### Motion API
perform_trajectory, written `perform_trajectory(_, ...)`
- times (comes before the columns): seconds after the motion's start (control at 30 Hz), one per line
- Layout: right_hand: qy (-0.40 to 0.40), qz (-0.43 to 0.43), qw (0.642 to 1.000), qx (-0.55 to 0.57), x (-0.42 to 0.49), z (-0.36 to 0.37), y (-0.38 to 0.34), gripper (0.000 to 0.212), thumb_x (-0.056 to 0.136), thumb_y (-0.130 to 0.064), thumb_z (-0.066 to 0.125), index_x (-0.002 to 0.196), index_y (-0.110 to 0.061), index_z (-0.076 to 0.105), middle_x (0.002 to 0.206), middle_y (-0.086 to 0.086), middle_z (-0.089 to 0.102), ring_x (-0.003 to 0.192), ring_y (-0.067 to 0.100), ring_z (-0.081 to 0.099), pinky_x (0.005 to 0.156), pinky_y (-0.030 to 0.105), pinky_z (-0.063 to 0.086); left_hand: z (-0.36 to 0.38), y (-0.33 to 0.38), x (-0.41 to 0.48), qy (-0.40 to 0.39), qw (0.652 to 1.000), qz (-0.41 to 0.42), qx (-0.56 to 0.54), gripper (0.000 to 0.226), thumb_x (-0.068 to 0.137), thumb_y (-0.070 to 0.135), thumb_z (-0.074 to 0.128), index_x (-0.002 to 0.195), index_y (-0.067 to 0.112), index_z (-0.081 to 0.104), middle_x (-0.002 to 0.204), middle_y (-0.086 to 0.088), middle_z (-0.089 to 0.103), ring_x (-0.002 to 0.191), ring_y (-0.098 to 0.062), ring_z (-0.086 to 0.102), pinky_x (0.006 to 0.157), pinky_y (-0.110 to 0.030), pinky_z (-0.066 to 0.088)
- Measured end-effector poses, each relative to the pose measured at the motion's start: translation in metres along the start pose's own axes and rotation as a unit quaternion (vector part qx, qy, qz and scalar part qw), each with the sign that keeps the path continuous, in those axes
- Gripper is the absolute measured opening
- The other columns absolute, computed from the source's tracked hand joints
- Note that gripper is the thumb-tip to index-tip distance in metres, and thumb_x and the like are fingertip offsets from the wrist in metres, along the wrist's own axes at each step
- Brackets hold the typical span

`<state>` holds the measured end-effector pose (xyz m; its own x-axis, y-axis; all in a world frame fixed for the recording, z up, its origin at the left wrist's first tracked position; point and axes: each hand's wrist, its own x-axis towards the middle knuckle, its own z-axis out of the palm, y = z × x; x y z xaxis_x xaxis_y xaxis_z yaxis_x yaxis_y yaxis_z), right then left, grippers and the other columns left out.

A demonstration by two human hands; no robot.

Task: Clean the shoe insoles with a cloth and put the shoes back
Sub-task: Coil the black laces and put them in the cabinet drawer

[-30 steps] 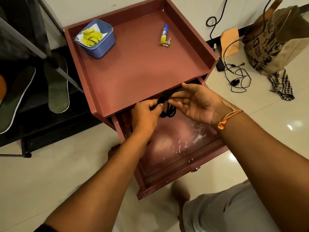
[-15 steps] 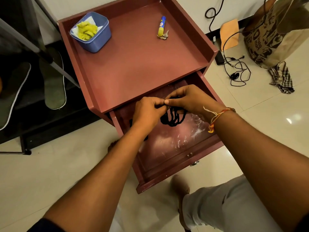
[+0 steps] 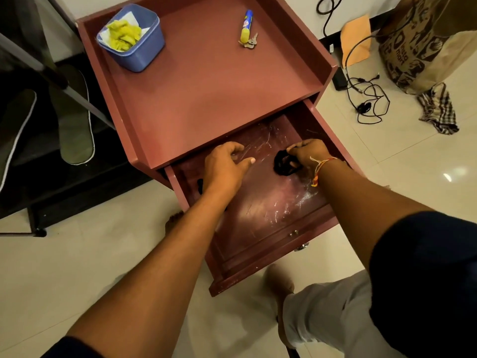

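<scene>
R hand [image 3: 307,153] pinches 1 black cord bundle [image 3: 282,165] w/ curled fingertips at the right of the open drawer [image 3: 258,228]; the bundle hangs just left of and below the fingers. L hand [image 3: 224,169] is beside it, fingers loosely bent, holding nothing. Yellow cloth [image 3: 124,34] sits in 1 blue tub [image 3: 139,55], far left on the tabletop, well apart from both hands. 2 insoles [image 3: 74,120] on the dark rack at left, the leftmost cut off by the frame. Dark bit under the L wrist: can't tell what.
</scene>
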<state>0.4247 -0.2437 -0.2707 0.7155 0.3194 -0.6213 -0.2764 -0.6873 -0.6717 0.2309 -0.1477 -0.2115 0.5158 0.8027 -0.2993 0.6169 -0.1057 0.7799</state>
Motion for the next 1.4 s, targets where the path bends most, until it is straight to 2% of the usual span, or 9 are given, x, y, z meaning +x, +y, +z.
perform_trajectory(0.2, 0.036, 0.012, 0.982, -0.186, 0.019, -0.002, 0.013, 0.032, 0.09, -0.027, 0.066, 0.109, -0.002, 0.066, 0.102, 0.012, 0.067, 0.094, 0.03, 0.063, 0.085, 0.038, 0.053, -0.006, 0.003, 0.004, 0.059, 0.996, 0.064, 0.025, 0.027, 0.09, 0.027, 0.073, 0.116, 0.023, 0.067, 0.121, 0.005, 0.063, 0.103, -0.007, 0.059, 0.084, -0.021, 0.048)
perform_trajectory(0.4, -0.006, -0.027, 0.919, -0.393, -0.011, -0.004, -0.022, 0.036, 0.09, -0.039, 0.064, 0.102, -0.006, 0.065, 0.091, 0.01, 0.063, 0.081, 0.027, 0.06, 0.067, 0.032, 0.044, -0.02, 0.009, 0.017, 0.108, 0.988, 0.103, 0.045, 0.033, 0.091, 0.026, 0.071, 0.123, 0.019, 0.064, 0.124, 0.003, 0.057, 0.112, -0.013, 0.057, 0.094, -0.034, 0.052)
perform_trajectory(0.57, -0.093, -0.099, 0.884, -0.447, -0.062, 0.005, -0.079, 0.044, 0.09, -0.05, 0.06, 0.085, -0.007, 0.068, 0.078, 0.006, 0.069, 0.076, 0.025, 0.067, 0.071, 0.034, 0.056, -0.031, 0.01, 0.025, 0.139, 0.983, 0.107, 0.045, 0.034, 0.092, 0.024, 0.069, 0.125, 0.017, 0.062, 0.127, -0.001, 0.056, 0.11, -0.017, 0.056, 0.092, -0.031, 0.049)
perform_trajectory(0.67, -0.016, -0.277, 0.862, -0.423, -0.078, 0.014, -0.113, 0.042, 0.092, -0.048, 0.057, 0.077, -0.011, 0.069, 0.07, 0.003, 0.066, 0.07, 0.023, 0.064, 0.056, 0.026, 0.047, -0.035, 0.012, 0.031, 0.155, 0.983, 0.091, 0.039, 0.032, 0.096, 0.026, 0.064, 0.126, 0.016, 0.062, 0.125, -0.002, 0.058, 0.103, -0.013, 0.053, 0.087, -0.027, 0.045)
perform_trajectory(0.77, 0.104, -0.396, 0.833, -0.373, -0.053, 0.03, -0.136, 0.032, 0.09, -0.044, 0.06, 0.102, -0.014, 0.065, 0.095, 0.007, 0.066, 0.089, 0.026, 0.061, 0.068, 0.032, 0.047, -0.038, 0.015, 0.035, 0.167, 0.985, 0.032, -0.033, 0.027, 0.102, 0.031, 0.051, 0.122, 0.016, 0.063, 0.124, -0.001, 0.062, 0.104, -0.011, 0.055, 0.083, -0.023, 0.041)
perform_trajectory(0.93, 0.092, -0.366, 0.82, -0.43, 0.021, 0.044, -0.155, 0.082, 0.085, -0.053, 0.062, 0.147, -0.012, 0.03, 0.15, 0.015, 0.035, 0.136, 0.035, 0.035, 0.111, 0.043, 0.032, -0.04, 0.017, 0.04, 0.171, 0.973, -0.045, -0.149, 0.026, 0.104, 0.034, 0.048, 0.116, 0.018, 0.064, 0.116, -0.002, 0.067, 0.106, -0.019, 0.062, 0.085, -0.03, 0.05)
perform_trajectory(1.07, 0.093, -0.327, 0.827, -0.449, 0.048, 0.044, -0.168, 0.096, 0.084, -0.069, 0.05, 0.155, -0.019, 0.01, 0.163, 0.003, 0.005, 0.147, 0.032, 0.012, 0.115, 0.052, 0.021, -0.039, 0.014, 0.043, 0.171, 0.966, -0.053, -0.188, 0.022, 0.103, 0.035, 0.05, 0.113, 0.022, 0.064, 0.115, -0.001, 0.068, 0.104, -0.017, 0.063, 0.083, -0.028, 0.05)
perform_trajectory(1.2, 0.09, -0.352, 0.795, -0.485, 0.058, 0.047, -0.188, 0.085, 0.087, -0.067, 0.043, 0.154, -0.024, 0.012, 0.163, -0.004, 0.007, 0.146, 0.032, 0.014, 0.112, 0.054, 0.024, -0.037, 0.013, 0.046, 0.165, 0.966, -0.052, -0.191, 0.017, 0.102, 0.035, 0.051, 0.107, 0.023, 0.063, 0.103, 0.005, 0.066, 0.093, -0.013, 0.06, 0.078, -0.027, 0.048)
perform_trajectory(1.4, 0.106, -0.405, 0.777, -0.469, 0.056, 0.056, -0.185, 0.045, 0.097, -0.038, 0.043, 0.137, -0.017, 0.04, 0.141, 0.01, 0.048, 0.13, 0.035, 0.039, 0.1, 0.05, 0.036, -0.037, 0.012, 0.048, 0.162, 0.964, -0.056, -0.202, 0.012, 0.102, 0.034, 0.051, 0.101, 0.027, 0.061, 0.098, 0.01, 0.063, 0.089, -0.008, 0.058, 0.071, -0.022, 0.045)
